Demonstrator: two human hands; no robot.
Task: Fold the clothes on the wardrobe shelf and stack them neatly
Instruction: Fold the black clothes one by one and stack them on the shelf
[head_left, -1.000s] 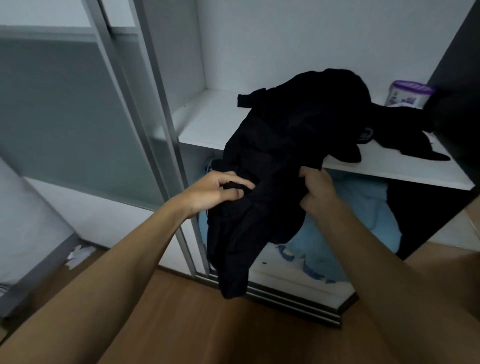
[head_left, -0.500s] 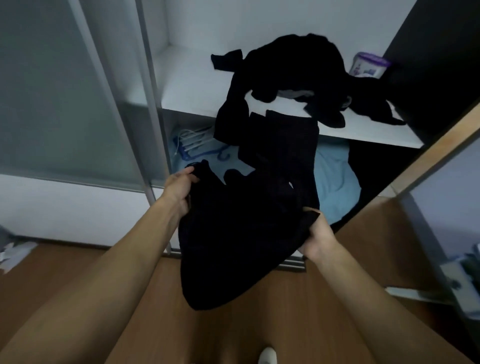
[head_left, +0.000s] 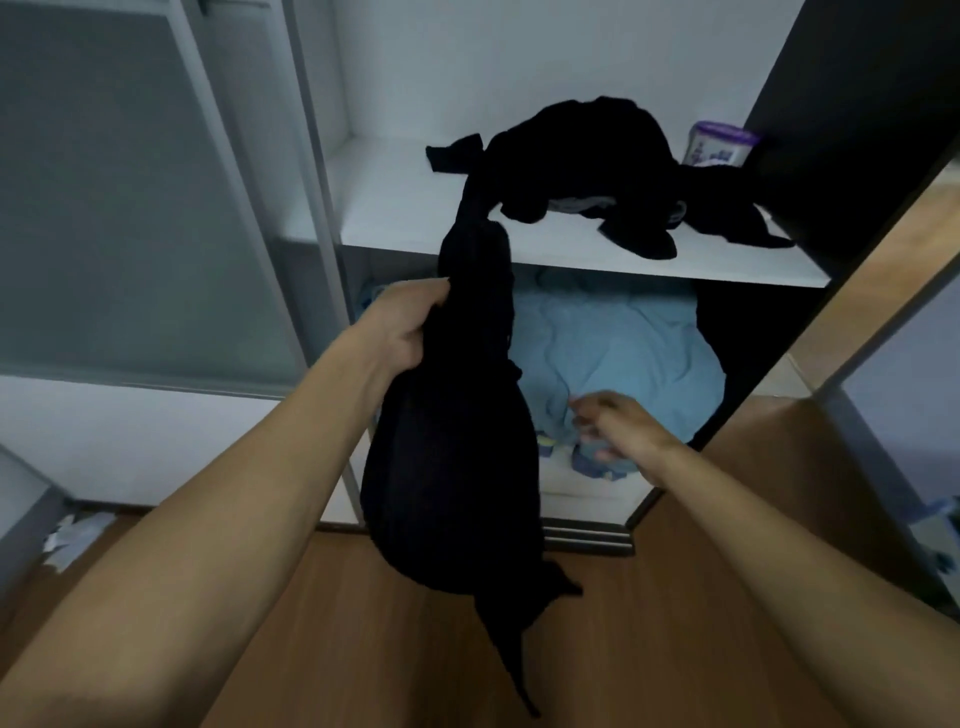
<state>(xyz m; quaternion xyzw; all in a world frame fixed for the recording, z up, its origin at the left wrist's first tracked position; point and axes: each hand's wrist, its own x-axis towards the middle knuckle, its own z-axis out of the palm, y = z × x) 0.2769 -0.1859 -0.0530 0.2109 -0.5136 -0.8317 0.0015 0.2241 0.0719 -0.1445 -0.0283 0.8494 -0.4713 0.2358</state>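
Black garment (head_left: 452, 467) — bunched in the clenched grip of the left hand (head_left: 410, 325), trailing down off the shelf (head_left: 410, 208). Right hand (head_left: 618, 423): grip loose, empty, blurred. Black pile (head_left: 582, 150) crumpled on shelf — nothing folded or stacked yet.

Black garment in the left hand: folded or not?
Not folded. The black garment hangs bunched from the left hand, its upper end trailing up to the heap of dark clothes on the shelf.
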